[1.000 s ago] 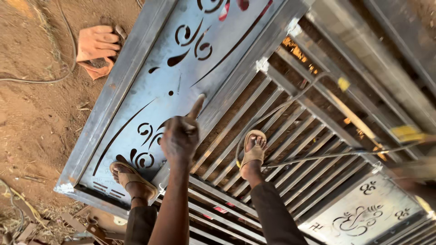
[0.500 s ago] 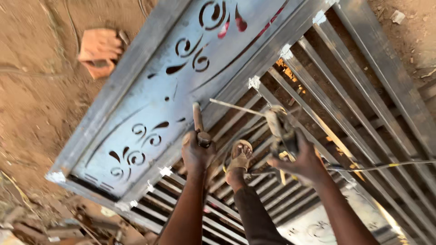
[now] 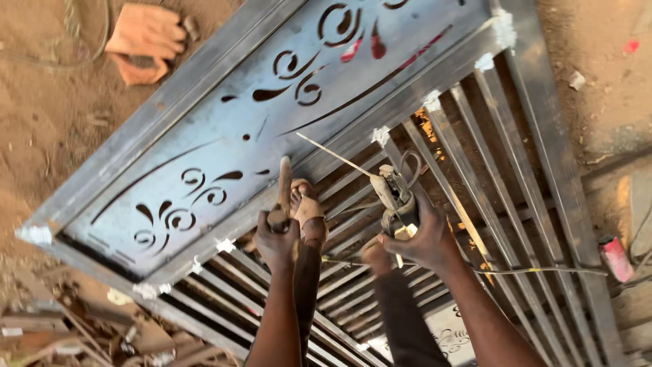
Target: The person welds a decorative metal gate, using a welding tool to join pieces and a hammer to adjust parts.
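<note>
A grey steel gate (image 3: 204,136) lies flat on the dirt, with a scroll-cut sheet panel and a grid of bars (image 3: 489,177). My left hand (image 3: 275,238) is closed around a short metal tool (image 3: 284,182) that points up over the panel's lower edge. My right hand (image 3: 424,238) grips a welding electrode holder (image 3: 396,202). Its thin rod (image 3: 333,155) slants up and left over the panel's edge. A sandalled foot (image 3: 305,207) stands on the bars between my hands.
Orange gloves (image 3: 142,37) lie on the dirt at top left. A thin cable (image 3: 536,270) runs right across the bars. A red can (image 3: 614,258) sits beside the gate's right rail. Scrap metal (image 3: 68,333) is piled at bottom left.
My right hand has come in from the right with the electrode holder and now sits beside the left hand. The left hand stays over the panel's lower edge.
</note>
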